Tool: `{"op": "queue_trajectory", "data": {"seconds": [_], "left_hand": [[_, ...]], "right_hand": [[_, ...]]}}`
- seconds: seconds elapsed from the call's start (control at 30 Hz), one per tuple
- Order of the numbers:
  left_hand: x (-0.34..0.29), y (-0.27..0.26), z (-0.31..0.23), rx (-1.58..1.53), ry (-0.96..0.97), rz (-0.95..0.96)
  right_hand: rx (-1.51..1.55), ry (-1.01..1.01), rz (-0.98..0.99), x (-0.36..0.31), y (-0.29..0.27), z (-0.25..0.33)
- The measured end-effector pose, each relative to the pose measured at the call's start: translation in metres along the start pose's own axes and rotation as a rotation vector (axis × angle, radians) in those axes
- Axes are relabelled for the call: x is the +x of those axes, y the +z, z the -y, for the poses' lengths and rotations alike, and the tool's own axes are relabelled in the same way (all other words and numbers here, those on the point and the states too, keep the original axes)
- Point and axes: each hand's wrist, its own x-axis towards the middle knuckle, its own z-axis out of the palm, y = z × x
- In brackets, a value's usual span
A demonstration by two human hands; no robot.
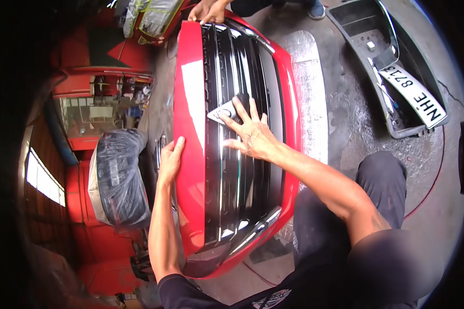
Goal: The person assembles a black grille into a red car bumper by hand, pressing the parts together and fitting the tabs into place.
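A red car bumper (190,129) with a black slatted grille (237,190) and chrome strips stands in front of me. My left hand (171,160) grips its left edge, thumb up along the rim and fingers curled behind, partly hidden. On the grille lies my right hand (252,135), fingers spread wide, the fingertips at a light, pointed badge (224,112) with a dark mark. The hand covers part of that badge. At the bumper's far end, another person's hands (210,10) hold the red edge.
A dark plastic tray-like part (363,31) with a white number plate (415,92) lies on the floor at right, near a thin red hose (433,193). Plastic film wraps a rounded bundle (119,177) at left, beside red bodywork (95,247). The co-worker's blue shoe (316,9) is at the top.
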Motion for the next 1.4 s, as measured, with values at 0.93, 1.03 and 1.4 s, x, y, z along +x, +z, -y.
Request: {"op": "queue_trajectory", "data": {"seconds": [0.93, 1.03, 1.4], "left_hand": [[0.055, 0.030, -0.046, 0.281, 0.170, -0.299], [0.052, 0.033, -0.050, 0.252, 0.169, -0.287], [0.056, 0.030, -0.056, 0.358, 0.154, -0.328]], "right_hand": [[-0.142, -0.115, -0.034, 0.168, -0.016, -0.058], [-0.128, -0.100, -0.055, 0.168, -0.011, -0.055], [0.017, -0.128, -0.123, 0.184, -0.034, -0.082]]}}
